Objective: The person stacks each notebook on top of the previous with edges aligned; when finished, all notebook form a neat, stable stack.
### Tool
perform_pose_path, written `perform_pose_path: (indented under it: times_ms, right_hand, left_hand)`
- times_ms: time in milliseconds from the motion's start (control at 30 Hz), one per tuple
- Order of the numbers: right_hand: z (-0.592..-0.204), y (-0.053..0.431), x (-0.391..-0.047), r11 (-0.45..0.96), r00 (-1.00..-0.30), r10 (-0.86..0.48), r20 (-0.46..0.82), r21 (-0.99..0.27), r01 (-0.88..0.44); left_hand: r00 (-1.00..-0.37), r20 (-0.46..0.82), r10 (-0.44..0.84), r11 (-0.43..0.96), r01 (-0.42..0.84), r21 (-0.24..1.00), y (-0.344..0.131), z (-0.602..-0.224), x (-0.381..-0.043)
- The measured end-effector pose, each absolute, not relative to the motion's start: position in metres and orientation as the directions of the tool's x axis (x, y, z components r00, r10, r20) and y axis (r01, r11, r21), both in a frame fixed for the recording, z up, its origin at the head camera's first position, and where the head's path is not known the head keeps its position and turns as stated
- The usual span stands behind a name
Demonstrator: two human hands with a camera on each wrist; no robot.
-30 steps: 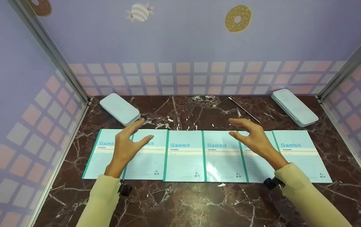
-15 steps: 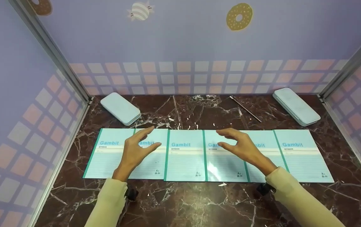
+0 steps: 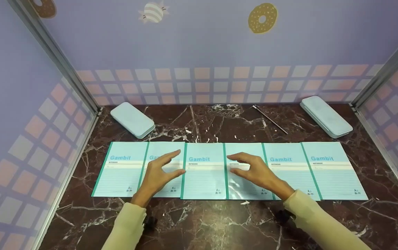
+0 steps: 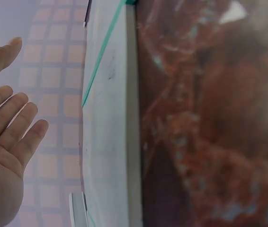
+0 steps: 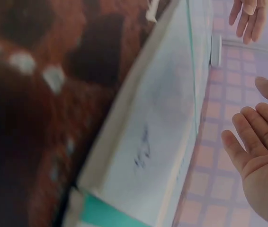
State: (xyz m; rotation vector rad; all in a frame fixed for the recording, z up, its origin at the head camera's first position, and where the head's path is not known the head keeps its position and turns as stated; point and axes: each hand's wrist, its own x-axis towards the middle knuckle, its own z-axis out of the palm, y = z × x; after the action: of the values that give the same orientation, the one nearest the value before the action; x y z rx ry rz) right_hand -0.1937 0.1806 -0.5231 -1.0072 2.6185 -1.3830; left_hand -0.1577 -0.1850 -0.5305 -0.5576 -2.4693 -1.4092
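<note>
Several pale blue-green notebooks with green spines and "Gambit" printed on their covers lie side by side in one row. In the head view my left hand [image 3: 159,175] hovers over the second notebook [image 3: 167,147] from the left, thumb and fingers spread apart. My right hand [image 3: 254,170] hangs in the same way above the fourth notebook [image 3: 244,192], its thumb pointing left. Between them the third notebook [image 3: 204,180] shows fully. Both wrist views have the palms, the left palm [image 4: 4,151] and the right palm [image 5: 266,175], raised off the covers and holding nothing.
Behind the row, a light rounded case [image 3: 132,119] lies at the left and a similar case [image 3: 325,116] at the right. A thin dark stick [image 3: 270,119] with a pale tip lies between them. Panel walls [image 3: 199,41] enclose the dark marble tabletop [image 3: 206,225].
Both hands have moved inward toward each other and slightly nearer the person, over the row of notebooks. The notebooks, cases and stick have stayed in place.
</note>
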Motion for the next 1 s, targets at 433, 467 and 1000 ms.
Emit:
perform_pose_path:
  times_ms: [433, 467, 1000]
  right_hand:
    - [-0.54, 0.163, -0.181, 0.412, -0.728, -0.64, 0.246, -0.69, -0.596]
    - [-0.541, 0.162, -0.18, 0.416, -0.719, -0.651, 0.245, -0.677, -0.607]
    - [-0.548, 0.154, -0.176, 0.427, -0.652, -0.731, 0.202, -0.61, -0.668]
  left_hand:
    - [-0.863, 0.362, 0.351, 0.502, 0.5, 0.706, -0.177, -0.546, -0.153]
    - [-0.868, 0.342, 0.361, 0.506, 0.49, 0.709, -0.176, -0.546, -0.153]
    - [-0.849, 0.188, 0.493, 0.564, 0.477, 0.674, -0.175, -0.548, -0.151]
